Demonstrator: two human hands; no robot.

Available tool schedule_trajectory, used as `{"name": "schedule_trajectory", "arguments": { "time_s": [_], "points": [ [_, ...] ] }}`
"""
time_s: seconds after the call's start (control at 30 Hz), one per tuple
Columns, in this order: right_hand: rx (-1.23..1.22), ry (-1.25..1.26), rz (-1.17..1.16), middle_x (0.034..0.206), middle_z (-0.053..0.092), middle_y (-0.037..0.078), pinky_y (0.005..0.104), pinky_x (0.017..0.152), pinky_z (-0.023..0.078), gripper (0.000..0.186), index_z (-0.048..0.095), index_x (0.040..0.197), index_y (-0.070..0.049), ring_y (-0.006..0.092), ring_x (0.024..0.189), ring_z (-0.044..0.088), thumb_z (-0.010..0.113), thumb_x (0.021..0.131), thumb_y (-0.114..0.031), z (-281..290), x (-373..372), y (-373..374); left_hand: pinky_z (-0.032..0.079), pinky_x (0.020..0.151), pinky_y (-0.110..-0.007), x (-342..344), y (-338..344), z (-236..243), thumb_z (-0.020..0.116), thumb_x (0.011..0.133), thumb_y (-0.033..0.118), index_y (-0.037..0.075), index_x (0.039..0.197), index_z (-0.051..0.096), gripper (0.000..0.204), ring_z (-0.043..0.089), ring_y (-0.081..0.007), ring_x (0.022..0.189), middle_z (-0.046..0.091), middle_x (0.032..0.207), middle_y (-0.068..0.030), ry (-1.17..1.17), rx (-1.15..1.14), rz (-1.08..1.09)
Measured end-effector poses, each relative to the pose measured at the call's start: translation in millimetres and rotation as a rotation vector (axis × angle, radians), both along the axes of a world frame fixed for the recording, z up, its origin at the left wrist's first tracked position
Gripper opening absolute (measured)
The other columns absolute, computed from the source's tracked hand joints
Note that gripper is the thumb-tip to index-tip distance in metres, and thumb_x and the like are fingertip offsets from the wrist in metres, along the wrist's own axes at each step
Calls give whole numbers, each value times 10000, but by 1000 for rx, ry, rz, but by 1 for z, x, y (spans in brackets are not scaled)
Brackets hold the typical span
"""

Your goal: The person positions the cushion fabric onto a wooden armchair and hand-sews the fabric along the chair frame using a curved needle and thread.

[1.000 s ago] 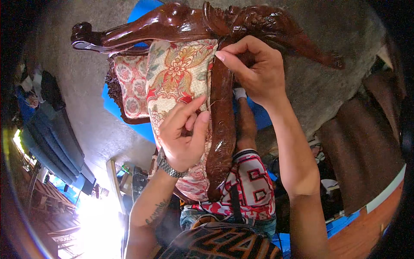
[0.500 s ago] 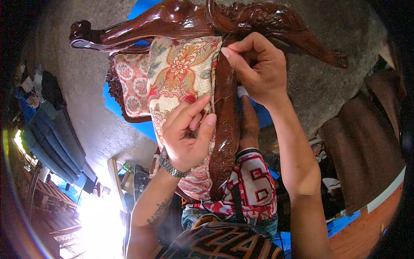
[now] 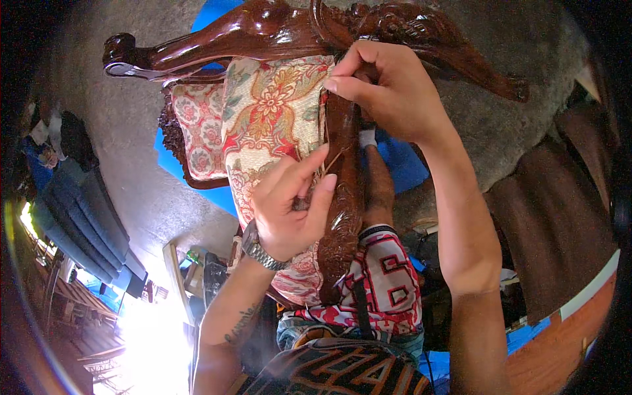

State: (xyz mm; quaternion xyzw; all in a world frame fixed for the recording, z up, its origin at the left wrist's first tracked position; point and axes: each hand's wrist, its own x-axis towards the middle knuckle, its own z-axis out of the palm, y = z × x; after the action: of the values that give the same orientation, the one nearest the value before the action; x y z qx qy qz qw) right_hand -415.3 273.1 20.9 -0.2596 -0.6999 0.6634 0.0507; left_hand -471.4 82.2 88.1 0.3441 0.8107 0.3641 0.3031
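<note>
A chair lies on its side, with dark glossy carved wood [image 3: 344, 191] around a floral fabric seat [image 3: 273, 99]. At the seat's upper right corner, my right hand [image 3: 388, 85] is closed, thumb and forefinger pinched at the fabric edge on a thin strip that is hard to make out. My left hand [image 3: 289, 204] rests over the seat's lower part, forefinger and thumb apart, other fingers curled. A thin tan cord [image 3: 337, 158] passes between that thumb and forefinger into the hand. Its end inside the palm is hidden.
A curved carved leg [image 3: 197, 49] spans the far side. The patterned chair back [image 3: 197, 125] lies left, over a blue sheet [image 3: 174, 161]. Another person's leg [image 3: 380, 178] and patterned garment [image 3: 392, 276] are close by. Brown cloth [image 3: 540, 230] hangs at right, dark blue cloth [image 3: 85, 210] at left.
My right hand has shifted slightly left, still pinched at the seat's edge. My left hand has moved slightly right. The chair appears slightly farther left in view.
</note>
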Motion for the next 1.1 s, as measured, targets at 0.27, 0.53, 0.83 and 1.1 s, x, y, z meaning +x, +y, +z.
{"name": "schedule_trajectory", "arguments": {
  "time_s": [0.27, 0.53, 0.83, 1.1],
  "points": [
    [-186, -81, 162, 643, 569, -32, 198, 450, 336, 166, 633, 778, -30, 21, 508, 448, 697, 813, -180, 5, -9, 16, 403, 515, -361, 6, 5, -10, 656, 759, 6, 6, 1045, 655, 286, 503, -261, 543, 498, 647, -100, 203, -12, -133],
    [-338, -191, 264, 657, 570, -28, 198, 505, 396, 192, 659, 902, -5, 34, 568, 512, 699, 828, -178, 14, 1, 15, 412, 544, -356, 7, 10, -7, 673, 775, 59, -1, 1097, 622, 332, 532, -253, 601, 535, 705, -118, 230, -39, -193],
    [-182, -78, -125, 729, 675, 83, 260, 575, 501, 170, 648, 870, 5, 109, 625, 627, 677, 838, -159, 14, -1, -11, 398, 973, -456, 79, 28, 26, 717, 752, 290, -10, 1296, 483, 663, 451, -445, 1171, 390, 1337, -287, 34, -327, -207],
    [17, -212, -6, 693, 666, 131, 340, 609, 516, 228, 673, 788, -30, 250, 630, 665, 687, 792, -257, 14, -10, -8, 440, 802, -496, 28, -35, 49, 803, 646, 269, 90, 1121, 628, 537, 546, -313, 941, 583, 1057, -136, -29, 367, -270]
  ]
}}
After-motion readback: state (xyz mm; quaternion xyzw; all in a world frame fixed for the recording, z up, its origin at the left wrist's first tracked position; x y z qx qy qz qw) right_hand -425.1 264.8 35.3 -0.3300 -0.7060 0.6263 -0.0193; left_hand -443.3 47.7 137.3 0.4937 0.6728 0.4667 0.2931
